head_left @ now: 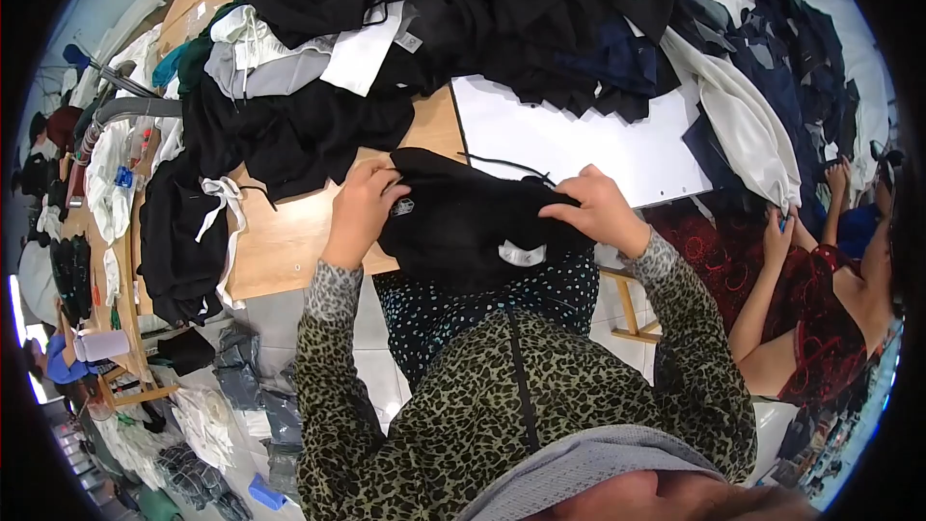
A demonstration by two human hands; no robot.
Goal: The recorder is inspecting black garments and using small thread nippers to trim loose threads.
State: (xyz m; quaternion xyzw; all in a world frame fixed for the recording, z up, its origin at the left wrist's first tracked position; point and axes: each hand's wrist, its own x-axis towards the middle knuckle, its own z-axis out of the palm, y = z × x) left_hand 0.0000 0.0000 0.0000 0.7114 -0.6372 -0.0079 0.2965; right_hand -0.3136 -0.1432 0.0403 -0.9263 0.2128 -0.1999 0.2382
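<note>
The left hand (365, 205) has its grip closed on the upper left edge of a black garment (453, 222); the right hand (596, 210) has its grip pinching the upper right edge, the cloth spread between them; the garment is at the near edge of the wooden bench (275, 265), above the person's lap, with a pale label (522, 253) low on its right part and a small white mark (405, 205) near the left hand; a black cord (506, 165) shows just beyond it, over a white sheet (598, 150); dark garments (463, 19) heap the bench's far side; at right, a co-worker's hand (778, 236) is near the end of a cream garment (743, 106).
</note>
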